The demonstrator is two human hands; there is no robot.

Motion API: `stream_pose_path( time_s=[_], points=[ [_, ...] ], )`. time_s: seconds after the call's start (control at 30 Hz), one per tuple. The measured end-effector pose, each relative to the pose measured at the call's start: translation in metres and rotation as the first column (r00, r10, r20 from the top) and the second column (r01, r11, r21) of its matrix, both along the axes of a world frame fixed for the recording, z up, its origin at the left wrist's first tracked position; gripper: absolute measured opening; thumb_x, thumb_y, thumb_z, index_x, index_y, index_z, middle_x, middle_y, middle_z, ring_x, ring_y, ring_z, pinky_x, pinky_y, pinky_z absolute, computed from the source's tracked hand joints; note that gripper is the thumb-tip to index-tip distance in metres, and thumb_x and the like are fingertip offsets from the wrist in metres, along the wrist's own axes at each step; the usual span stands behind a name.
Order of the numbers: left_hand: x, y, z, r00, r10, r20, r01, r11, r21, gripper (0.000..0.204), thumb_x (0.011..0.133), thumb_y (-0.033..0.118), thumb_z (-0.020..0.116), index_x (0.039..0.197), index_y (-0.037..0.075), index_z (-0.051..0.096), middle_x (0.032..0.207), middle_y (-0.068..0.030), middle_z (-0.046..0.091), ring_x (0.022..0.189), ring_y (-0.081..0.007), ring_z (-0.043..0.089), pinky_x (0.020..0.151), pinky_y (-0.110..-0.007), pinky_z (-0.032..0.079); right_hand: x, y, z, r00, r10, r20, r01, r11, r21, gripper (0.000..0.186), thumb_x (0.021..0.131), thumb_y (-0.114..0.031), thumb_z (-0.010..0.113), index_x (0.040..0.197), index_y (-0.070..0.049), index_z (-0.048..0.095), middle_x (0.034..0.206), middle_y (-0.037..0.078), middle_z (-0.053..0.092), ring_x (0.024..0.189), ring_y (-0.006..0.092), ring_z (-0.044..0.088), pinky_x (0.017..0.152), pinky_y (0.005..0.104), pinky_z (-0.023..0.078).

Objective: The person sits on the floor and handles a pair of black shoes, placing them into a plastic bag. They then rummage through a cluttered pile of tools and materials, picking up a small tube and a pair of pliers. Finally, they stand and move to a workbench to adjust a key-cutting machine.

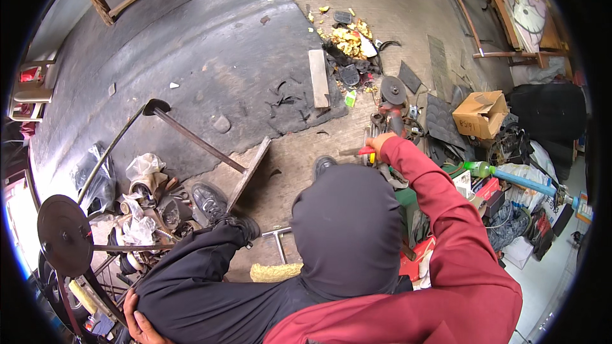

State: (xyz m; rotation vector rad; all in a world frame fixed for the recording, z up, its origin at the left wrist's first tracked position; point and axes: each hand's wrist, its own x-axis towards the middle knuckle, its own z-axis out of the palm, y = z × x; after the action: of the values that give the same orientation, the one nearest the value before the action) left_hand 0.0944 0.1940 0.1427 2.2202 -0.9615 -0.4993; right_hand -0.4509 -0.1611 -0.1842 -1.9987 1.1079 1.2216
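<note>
My right hand [380, 144], at the end of an outstretched red sleeve, is closed round a red-handled tool [366, 150]. A thin dark blade points left from the handle, like a knife's. Beside that hand lies a crowded heap of hand tools [376, 126], and just past it is a red power tool with a round grey disc [393, 90]. Down at the lower left my left hand [141, 323] rests on my dark trouser leg [191, 293], fingers a little apart and holding nothing. Part of its palm is hidden.
A metal stand [197, 139] with a flat foot plate and a dark wheel [65, 234] are at left. Yellow foam [274, 272] lies by my legs. Scraps [350, 44] are heaped ahead. A cardboard box [479, 114] and a bottle [479, 169] sit right.
</note>
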Motion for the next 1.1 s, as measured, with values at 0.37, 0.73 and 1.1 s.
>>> stream_pose_path(
  time_s=[0.37,0.73,1.1],
  points=[
    [0.001,-0.005,0.001,0.999,-0.019,0.033,0.017,0.998,0.053,0.042,0.102,0.022,0.038,0.121,-0.009,0.059,0.134,-0.0246,0.059,0.126,-0.031,0.054,0.115,-0.043,0.033,0.024,-0.015,-0.02,0.973,0.203,-0.112,-0.159,0.937,0.312,0.037,0.077,-0.016,0.068,0.113,-0.023,0.074,0.109,0.006,0.075,0.105,0.0297,0.07,0.085,0.0452,0.055],
    [0.004,0.0,0.0,0.999,-0.018,0.032,0.017,0.999,0.034,0.042,0.101,0.02,0.037,0.121,-0.009,0.059,0.133,-0.0244,0.059,0.127,-0.0323,0.054,0.115,-0.044,0.033,0.017,0.003,-0.028,0.957,0.281,-0.073,-0.28,0.959,0.035,0.037,0.078,-0.02,0.073,0.115,-0.024,0.074,0.123,0.006,0.071,0.118,0.0268,0.065,0.094,0.0435,0.051],
    [-0.009,-0.018,0.008,0.988,-0.014,0.154,0.007,0.999,0.048,0.043,0.101,0.023,0.045,0.118,-0.011,0.065,0.117,-0.0257,0.068,0.108,-0.0363,0.064,0.101,-0.044,0.046,0.017,0.015,-0.036,0.868,-0.448,0.216,0.493,0.83,-0.261,0.031,0.09,-0.026,0.06,0.12,-0.016,0.063,0.108,0.016,0.073,0.102,0.0369,0.07,0.089,0.0496,0.054]
  ],
)
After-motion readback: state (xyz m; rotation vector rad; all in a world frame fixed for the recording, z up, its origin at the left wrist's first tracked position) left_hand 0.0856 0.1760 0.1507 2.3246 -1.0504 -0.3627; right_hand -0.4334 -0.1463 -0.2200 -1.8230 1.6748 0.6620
